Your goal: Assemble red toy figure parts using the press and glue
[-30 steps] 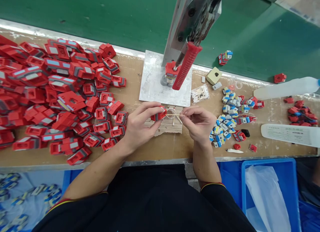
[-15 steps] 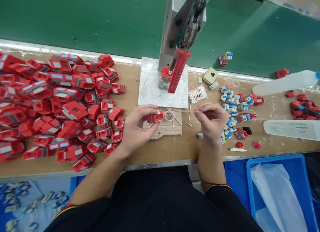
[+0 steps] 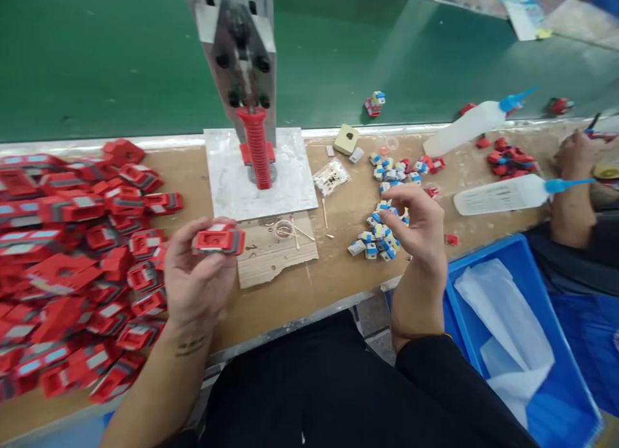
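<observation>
My left hand (image 3: 198, 274) holds a red toy part (image 3: 220, 240) with a grey stripe, its hollow side showing, between thumb and fingers. My right hand (image 3: 416, 225) is over the pile of small white, blue and yellow parts (image 3: 380, 232), thumb and forefinger apart, with nothing seen between them. Between the hands, a small round dish (image 3: 284, 229) and cotton swabs (image 3: 296, 234) rest on a torn piece of cardboard (image 3: 261, 267).
A hand press with a red handle (image 3: 256, 151) stands on a metal plate (image 3: 217, 177). Red parts (image 3: 62, 267) are heaped at left. Two bottles (image 3: 464, 129) lie at right, near a blue bin (image 3: 464, 319). Another person's hand (image 3: 575, 155) shows at far right.
The view has shifted to the right. My right hand has let go of the swab stick and moved over the small parts, its fingers opening. My left hand still holds the red part.
</observation>
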A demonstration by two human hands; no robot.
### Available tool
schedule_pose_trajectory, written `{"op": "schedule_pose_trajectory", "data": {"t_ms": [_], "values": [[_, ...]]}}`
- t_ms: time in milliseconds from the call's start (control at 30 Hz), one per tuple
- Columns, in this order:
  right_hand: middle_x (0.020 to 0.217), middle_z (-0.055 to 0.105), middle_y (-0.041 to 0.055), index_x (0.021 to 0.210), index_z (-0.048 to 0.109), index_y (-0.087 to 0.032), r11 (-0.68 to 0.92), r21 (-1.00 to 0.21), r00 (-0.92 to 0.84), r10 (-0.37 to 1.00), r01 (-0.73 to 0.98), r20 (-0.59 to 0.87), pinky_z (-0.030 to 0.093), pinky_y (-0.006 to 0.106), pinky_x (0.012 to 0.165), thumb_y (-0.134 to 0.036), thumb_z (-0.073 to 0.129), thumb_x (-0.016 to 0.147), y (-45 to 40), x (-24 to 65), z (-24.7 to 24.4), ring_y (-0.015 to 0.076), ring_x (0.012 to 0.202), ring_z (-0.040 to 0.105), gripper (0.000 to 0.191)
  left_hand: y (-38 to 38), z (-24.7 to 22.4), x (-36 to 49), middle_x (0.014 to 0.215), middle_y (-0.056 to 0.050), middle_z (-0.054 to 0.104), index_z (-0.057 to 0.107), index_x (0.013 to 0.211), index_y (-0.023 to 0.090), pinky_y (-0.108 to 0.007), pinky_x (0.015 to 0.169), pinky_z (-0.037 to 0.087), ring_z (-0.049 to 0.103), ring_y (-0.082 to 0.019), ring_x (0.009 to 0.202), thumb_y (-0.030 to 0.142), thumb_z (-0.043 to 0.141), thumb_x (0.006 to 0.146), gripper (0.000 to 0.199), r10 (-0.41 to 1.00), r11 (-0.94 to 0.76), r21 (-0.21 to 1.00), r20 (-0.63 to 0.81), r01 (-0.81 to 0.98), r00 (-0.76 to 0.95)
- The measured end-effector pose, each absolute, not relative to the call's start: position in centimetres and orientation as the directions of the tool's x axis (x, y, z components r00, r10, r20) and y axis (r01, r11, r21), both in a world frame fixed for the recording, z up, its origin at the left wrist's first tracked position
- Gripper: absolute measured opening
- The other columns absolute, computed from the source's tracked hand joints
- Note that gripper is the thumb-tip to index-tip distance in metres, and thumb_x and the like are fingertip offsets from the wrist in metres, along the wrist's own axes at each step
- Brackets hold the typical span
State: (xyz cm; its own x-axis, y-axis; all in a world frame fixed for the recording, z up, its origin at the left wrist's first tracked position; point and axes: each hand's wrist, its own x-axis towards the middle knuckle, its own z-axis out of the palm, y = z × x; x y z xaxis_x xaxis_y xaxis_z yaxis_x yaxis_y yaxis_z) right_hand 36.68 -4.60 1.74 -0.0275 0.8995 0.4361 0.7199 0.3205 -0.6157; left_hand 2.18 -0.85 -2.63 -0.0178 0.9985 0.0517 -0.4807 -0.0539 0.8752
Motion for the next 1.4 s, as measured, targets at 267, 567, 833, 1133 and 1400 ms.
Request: {"op": "schedule_pose_trajectory", "data": {"t_ms": [267, 567, 833, 1133, 1400], "values": [[0.113, 0.082, 0.0127, 0.113, 0.080, -0.022, 0.373, -0.197, -0.407, 0.895, 0.907, -0.183, 0.053, 0.047, 0.093, -0.015, 0.076, 0.093, -7.8, 36.7, -0.5, 0.0327, 0.109, 0.066, 0.022, -0.7, -3.7, 1.9, 0.111, 0.001, 0.083, 0.073, 0.139, 0.045, -0.030, 0.055, 0.062, 0.080, -0.020, 0.084, 0.043, 0.084, 0.094, 0.046, 0.956, 0.043, 0.896, 0.092, -0.443, 0.277], [0.116, 0.079, 0.0060, 0.129, 0.070, -0.029, 0.536, -0.731, -0.319, 0.842, 0.422, 0.434, 0.063, 0.036, 0.087, -0.027, 0.073, 0.101, -4.1, 29.6, 2.2, 0.0214, 0.103, 0.076, 0.028, -1.5, -3.5, 3.3, 0.117, -0.010, 0.083, 0.070, 0.117, 0.026, -0.024, 0.057, 0.059, 0.074, -0.014, 0.069, 0.052, 0.086, 0.089, 0.042, 0.951, 0.213, 0.852, -0.069, -0.479, 0.300], [0.093, 0.080, 0.0019, 0.117, 0.076, -0.026, 0.479, -0.847, -0.299, 0.863, 0.230, 0.407, 0.061, 0.026, 0.068, -0.049, 0.082, 0.095, -1.9, 23.1, 1.1, 0.0143, 0.072, 0.071, 0.033, -1.4, -3.9, 3.5, 0.089, 0.001, 0.079, 0.070, 0.120, 0.031, -0.020, 0.052, 0.054, 0.068, -0.011, 0.060, 0.063, 0.076, 0.097, 0.040, 0.973, 0.121, 0.876, -0.013, -0.467, 0.229], [0.094, 0.070, 0.0017, 0.104, 0.080, -0.027, 0.271, -0.957, -0.099, 0.960, 0.102, 0.262, 0.058, 0.025, 0.063, -0.051, 0.089, 0.086, -2.6, 21.9, -0.6, 0.0139, 0.077, 0.069, 0.032, -1.9, -4.4, 3.7, 0.127, -0.014, 0.082, 0.077, 0.138, 0.028, -0.027, 0.073, 0.068, 0.082, -0.024, 0.101, 0.048, 0.094, 0.084, 0.061, 0.918, -0.329, 0.906, 0.373, -0.267, 0.135], [0.080, 0.066, 0.0001, 0.076, 0.067, -0.024, 0.298, -0.947, -0.140, 0.949, 0.116, 0.282, 0.051, 0.027, 0.058, -0.060, 0.091, 0.080, -2.5, 22.3, 0.1, 0.0148, 0.070, 0.063, 0.044, -1.9, -4.0, 2.8, 0.141, -0.016, 0.078, 0.066, 0.154, 0.031, -0.037, 0.096, 0.070, 0.080, -0.029, 0.123, 0.029, 0.087, 0.092, 0.065, 0.775, -0.603, 0.797, 0.593, -0.024, 0.218]]}}
